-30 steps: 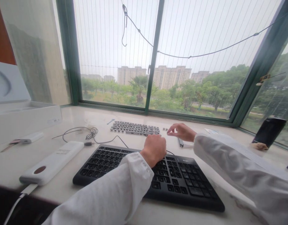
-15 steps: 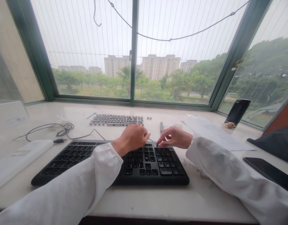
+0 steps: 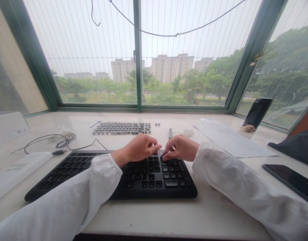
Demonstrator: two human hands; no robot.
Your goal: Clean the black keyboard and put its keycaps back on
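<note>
1. Black kbd [image 3: 143, 184] lies flat on white stone counter [image 3: 154, 214], directly before me, w/ both grips over its keys.
2. R grip [image 3: 180, 148]: fingers curled, tips together, down on keys right of centre. Can't tell if clamped on anything.
3. L grip [image 3: 137, 148]: fingers curled, tips just beside R's, over mid keys. Can't tell if it's holding anything either.
4. Loose keycaps [image 3: 121, 128] sit in rows beyond kbd, few stray caps [image 3: 157, 124] just right of them, pen [image 3: 170, 133] just past R grip.
5. Risks: tips slipping could flick a cap off counter; careless reach w/ R sleeve [image 3: 219, 167] could knock pen into loose rows & scatter them.
</note>
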